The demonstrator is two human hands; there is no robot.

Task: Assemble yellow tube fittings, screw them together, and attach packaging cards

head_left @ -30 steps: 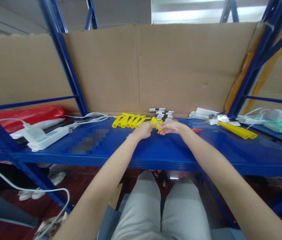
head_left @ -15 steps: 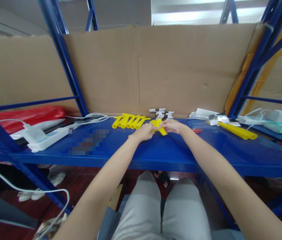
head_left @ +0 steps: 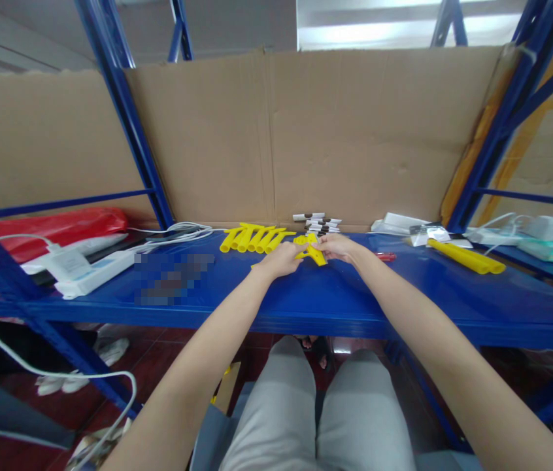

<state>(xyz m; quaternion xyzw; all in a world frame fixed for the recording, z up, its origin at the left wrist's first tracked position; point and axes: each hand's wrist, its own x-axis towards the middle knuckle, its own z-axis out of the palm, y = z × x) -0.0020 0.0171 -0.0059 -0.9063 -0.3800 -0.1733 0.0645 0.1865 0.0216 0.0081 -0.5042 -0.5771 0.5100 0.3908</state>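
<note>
My left hand [head_left: 286, 257] and my right hand [head_left: 335, 247] meet over the middle of the blue shelf. Between them is a yellow plastic piece [head_left: 316, 255] with a flared lower end, and the fingers of both hands are closed on it. Its exact kind is too small to tell. Part of it is hidden by my fingers. Left of my hands lies a row of several yellow tubes [head_left: 251, 239] with crosspieces at their far ends. Just behind my hands sits a small pile of white and dark cylinders [head_left: 323, 224].
Two long yellow tubes [head_left: 467, 256] lie at the right. A red tool [head_left: 385, 256] is beside my right wrist. A white power strip [head_left: 95, 273] with cables stands at the left. Cardboard [head_left: 325, 131] walls off the back, between blue metal posts [head_left: 129, 124].
The yellow piece has turned slightly between my fingers. Both hands stay in nearly the same place.
</note>
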